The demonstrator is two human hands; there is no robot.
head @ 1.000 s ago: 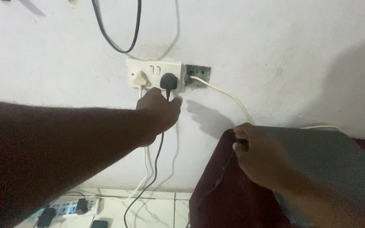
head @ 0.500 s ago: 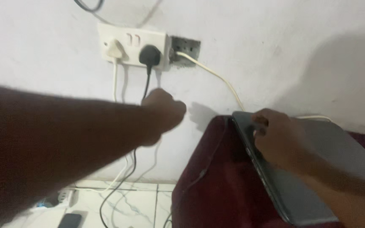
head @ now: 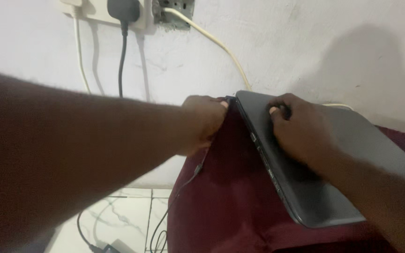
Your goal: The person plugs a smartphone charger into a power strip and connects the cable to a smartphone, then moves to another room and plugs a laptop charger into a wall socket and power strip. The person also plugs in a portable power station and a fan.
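left hand (head: pixel 202 122) moved from socket to laptop (head: pixel 333 164) corner | grip seemingly pinches plug | right hand (head: pixel 301 131) atop lid

- packages, labels, signs: none visible.
- screens: none showing; dark grey laptop (head: pixel 333 159) is shut, lid down, on maroon cloth (head: pixel 226 201).

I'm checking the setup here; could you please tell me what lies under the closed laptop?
The laptop rests on a dark red cloth that drapes down toward the tiled floor. The right hand lies on its lid. What the cloth covers cannot be seen.
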